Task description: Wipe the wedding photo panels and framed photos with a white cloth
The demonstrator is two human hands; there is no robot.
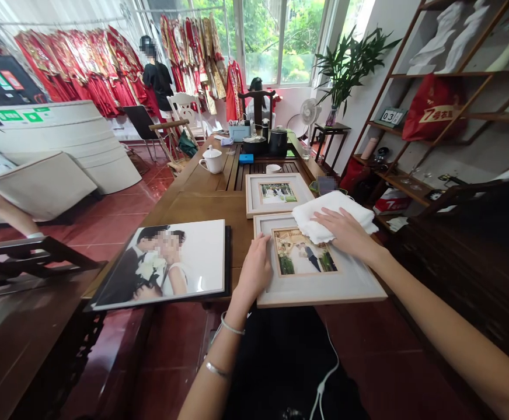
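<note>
In the head view, my left hand (257,265) grips the left edge of a light-wood picture frame (351,286) with a wide pale mat and a small wedding photo in it. My right hand (346,230) presses a folded white cloth (307,213) onto the upper right part of this frame, fingers stretched over the cloth. A second similar picture frame (251,195) lies just beyond, touching or nearly touching the first. To the left lies a large glossy wedding photo panel (204,256) on a dark board, apart from my hands.
The wooden table (184,204) also bears a lidded white cup (211,160), a small white bowl (274,168), a blue box (246,158) and a dark kettle (278,142). A shelf (405,76) stands on the right. Two people are farther back; another person's arm (9,213) shows at left.
</note>
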